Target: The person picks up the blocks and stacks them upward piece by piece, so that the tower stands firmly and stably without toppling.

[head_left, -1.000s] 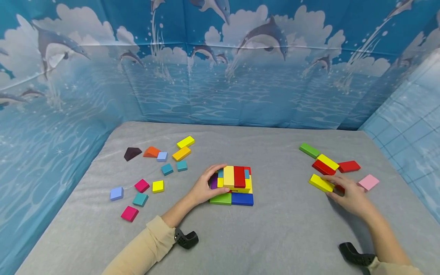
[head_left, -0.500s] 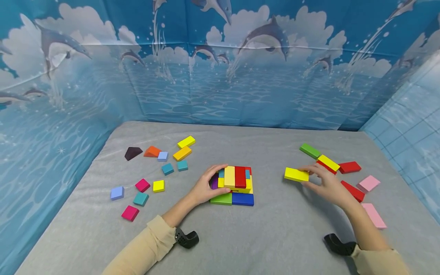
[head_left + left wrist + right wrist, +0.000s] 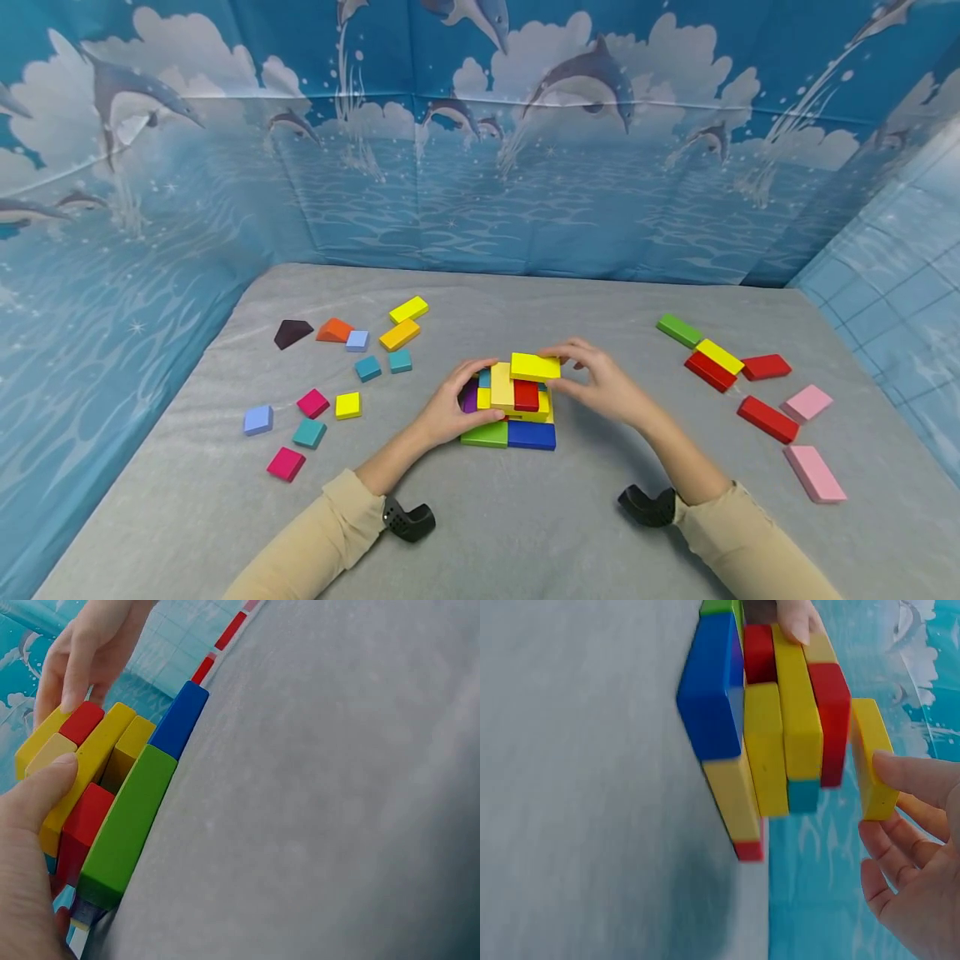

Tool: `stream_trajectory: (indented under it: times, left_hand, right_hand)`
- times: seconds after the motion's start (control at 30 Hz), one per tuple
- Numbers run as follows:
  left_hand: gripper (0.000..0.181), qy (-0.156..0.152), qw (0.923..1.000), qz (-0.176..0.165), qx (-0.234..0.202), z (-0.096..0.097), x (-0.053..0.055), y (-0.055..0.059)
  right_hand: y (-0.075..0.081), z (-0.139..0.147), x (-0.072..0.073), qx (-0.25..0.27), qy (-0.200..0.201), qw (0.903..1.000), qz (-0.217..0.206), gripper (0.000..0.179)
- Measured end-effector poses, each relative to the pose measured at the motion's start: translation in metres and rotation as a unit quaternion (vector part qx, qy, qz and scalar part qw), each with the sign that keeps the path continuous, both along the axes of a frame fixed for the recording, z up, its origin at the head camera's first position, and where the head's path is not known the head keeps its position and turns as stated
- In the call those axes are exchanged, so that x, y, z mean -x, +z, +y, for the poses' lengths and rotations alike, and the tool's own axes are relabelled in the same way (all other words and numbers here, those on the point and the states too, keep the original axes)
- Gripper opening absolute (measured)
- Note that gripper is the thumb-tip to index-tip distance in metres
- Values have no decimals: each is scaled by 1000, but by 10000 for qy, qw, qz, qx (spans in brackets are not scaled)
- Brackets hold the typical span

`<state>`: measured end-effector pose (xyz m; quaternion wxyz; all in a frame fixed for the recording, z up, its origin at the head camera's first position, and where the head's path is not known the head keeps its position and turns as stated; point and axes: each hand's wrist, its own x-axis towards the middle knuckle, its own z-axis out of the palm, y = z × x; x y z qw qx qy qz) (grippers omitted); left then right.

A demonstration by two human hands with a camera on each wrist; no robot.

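Note:
A yellow rectangular block [image 3: 536, 367] is pinched at its right end between the thumb and fingers of my right hand [image 3: 603, 387], over the top of a layered block stack [image 3: 502, 387]. In the right wrist view a narrow gap shows between the yellow block [image 3: 870, 761] and the red top block [image 3: 829, 720]. My left hand [image 3: 442, 412] grips the stack from its left side, thumb at the front and fingers behind. A green block [image 3: 127, 829] and a blue block [image 3: 178, 724] form the stack's front bottom edge. The fingers behind the stack are mostly hidden.
On the grey cloth at left lie several loose blocks, among them a teal one [image 3: 308, 433] and a dark wedge [image 3: 292, 333]. At right are red [image 3: 768, 419], pink [image 3: 815, 474], green [image 3: 678, 330] and yellow [image 3: 719, 357] blocks. A dolphin-print curtain [image 3: 480, 208] stands behind.
My right hand has lifted the yellow block from the right-hand group and carried it left to above the stack. My left hand has stayed on the stack.

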<state>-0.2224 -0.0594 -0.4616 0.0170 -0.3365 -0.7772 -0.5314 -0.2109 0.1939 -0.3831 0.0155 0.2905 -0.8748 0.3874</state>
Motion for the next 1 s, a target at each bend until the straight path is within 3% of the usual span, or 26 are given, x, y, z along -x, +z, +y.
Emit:
stream_trajectory:
  times: [0.4, 0.47, 0.7, 1.0]
  left_hand:
    - [78, -100, 9998, -26, -195, 1, 0, -2]
    - [77, -86, 9998, -33, -187, 1, -2, 2]
    - [68, -96, 9998, 143, -50, 2, -18, 29]
    - [65, -30, 10000, 71, 32, 2, -21, 34]
  right_hand:
    - [-10, -22, 9, 93, 138, 9999, -41, 37]
    - [-10, -23, 9, 98, 152, 9998, -38, 37]
    - [-7, -25, 9, -72, 150, 9999, -45, 36]
    - [-7, -21, 8, 27, 244, 9997, -79, 38]
